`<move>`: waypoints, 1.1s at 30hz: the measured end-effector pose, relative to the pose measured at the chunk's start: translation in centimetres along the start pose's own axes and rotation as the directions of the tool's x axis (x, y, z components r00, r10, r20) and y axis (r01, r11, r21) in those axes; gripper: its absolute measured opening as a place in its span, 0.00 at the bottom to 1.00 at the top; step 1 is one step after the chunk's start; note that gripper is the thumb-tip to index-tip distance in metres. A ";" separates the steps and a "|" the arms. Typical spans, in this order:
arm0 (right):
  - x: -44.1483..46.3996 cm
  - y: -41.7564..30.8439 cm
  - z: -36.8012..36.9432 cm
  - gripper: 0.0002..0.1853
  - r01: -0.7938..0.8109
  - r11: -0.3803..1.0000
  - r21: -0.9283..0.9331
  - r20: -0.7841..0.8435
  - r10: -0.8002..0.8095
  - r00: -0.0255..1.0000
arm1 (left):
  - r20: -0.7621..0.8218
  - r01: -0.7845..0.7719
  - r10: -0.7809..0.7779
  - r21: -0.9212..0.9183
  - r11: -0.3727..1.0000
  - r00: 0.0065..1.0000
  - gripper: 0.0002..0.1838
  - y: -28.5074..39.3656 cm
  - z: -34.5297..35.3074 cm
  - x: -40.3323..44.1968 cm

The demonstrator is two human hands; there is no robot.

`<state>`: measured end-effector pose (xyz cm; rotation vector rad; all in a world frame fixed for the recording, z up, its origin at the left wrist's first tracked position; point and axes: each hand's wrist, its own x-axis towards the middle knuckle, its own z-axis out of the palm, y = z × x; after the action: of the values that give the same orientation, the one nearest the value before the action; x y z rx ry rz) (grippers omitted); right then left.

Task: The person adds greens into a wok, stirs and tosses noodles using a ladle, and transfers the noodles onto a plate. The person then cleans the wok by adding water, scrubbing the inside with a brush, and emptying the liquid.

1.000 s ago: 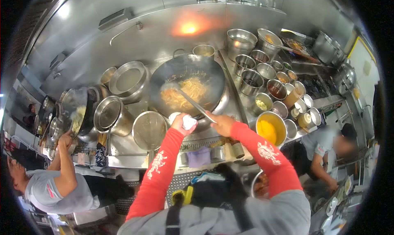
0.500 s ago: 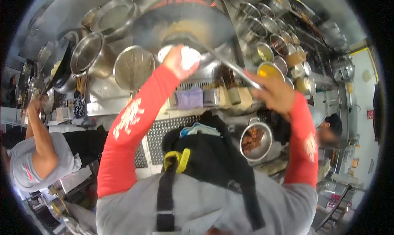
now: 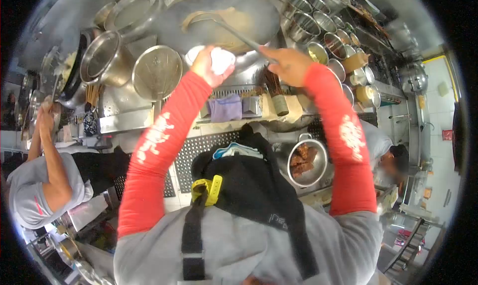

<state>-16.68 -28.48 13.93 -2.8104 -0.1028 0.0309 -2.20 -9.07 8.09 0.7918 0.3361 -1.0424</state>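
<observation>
My left hand (image 3: 202, 67) is closed on a folded white cloth (image 3: 222, 61) at the near rim of a large dark wok (image 3: 172, 33). Whether the fingers also grip the rim beneath it is hidden. To the right, my right hand (image 3: 290, 66) wraps round the handle of a long metal ladle (image 3: 241, 38). The ladle slants left into the wok, its bowl down among pale brown food (image 3: 239, 21). Steam blurs the contents, so I cannot tell their kind.
Left of the wok are a round strainer (image 3: 157, 73) and a deep metal pot (image 3: 107, 61). Metal containers (image 3: 304, 28) line the right side. A purple cloth (image 3: 226, 108) hangs at the counter edge. A bowl of browned meat (image 3: 318, 173) is lower right. Co-workers (image 3: 47, 185) stand either side.
My right hand has moved forward and left, carrying the ladle farther into the wok. The pale brown food shows more plainly now. My left hand stays on the cloth, shifted slightly left.
</observation>
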 end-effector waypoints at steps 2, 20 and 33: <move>1.9 0.1 1.3 0.29 -0.057 0.988 -0.146 -0.078 0.046 0.996 | 0.116 0.001 0.000 -0.003 1.000 0.993 0.11 -2.5 -4.2 4.3; -3.8 -2.6 -1.6 0.30 -0.209 0.974 -0.090 0.086 0.217 0.972 | 0.043 -0.038 0.035 0.067 0.997 0.998 0.12 -3.2 -4.3 5.3; -10.8 -3.1 -9.4 0.28 0.156 0.983 -0.099 0.027 -0.155 0.988 | -0.062 0.046 -0.041 0.087 0.995 0.997 0.07 1.0 0.1 -2.2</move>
<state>-27.32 -29.39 23.92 -2.8940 -0.3373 0.0164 -2.41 -7.47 9.89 0.9000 0.3623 -1.0817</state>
